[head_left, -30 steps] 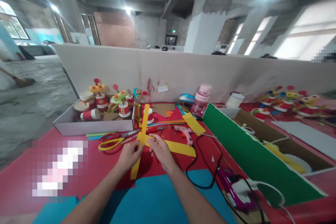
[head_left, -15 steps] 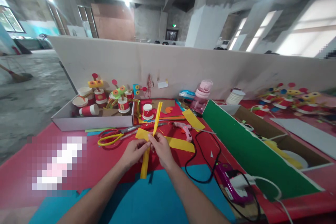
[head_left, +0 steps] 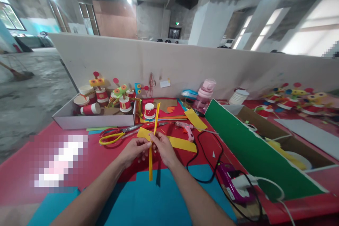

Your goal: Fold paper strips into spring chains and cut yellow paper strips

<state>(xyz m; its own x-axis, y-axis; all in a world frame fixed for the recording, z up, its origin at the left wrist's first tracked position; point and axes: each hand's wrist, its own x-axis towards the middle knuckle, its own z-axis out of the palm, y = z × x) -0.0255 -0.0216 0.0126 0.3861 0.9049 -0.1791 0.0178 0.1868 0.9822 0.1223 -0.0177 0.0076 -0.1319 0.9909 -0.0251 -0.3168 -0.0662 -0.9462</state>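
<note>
Pale partition (head_left: 119, 56) stood behind the red-covered table (head_left: 106, 156). White box (head_left: 95, 122) with cup figures (head_left: 125, 104) sat at left, then scissors (head_left: 122, 135). Left hand (head_left: 135, 150) pinched a yellow strip (head_left: 156, 120) near its middle, strip edge-on; right hand (head_left: 164, 148) pinched it just beside. Flat yellow piece (head_left: 182, 144) lay on the table, then pink glue gun (head_left: 188, 130), green-sided box (head_left: 243, 148).

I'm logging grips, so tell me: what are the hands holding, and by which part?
The left hand and right hand pinch a narrow yellow strip near its middle, with both ends free.
</note>
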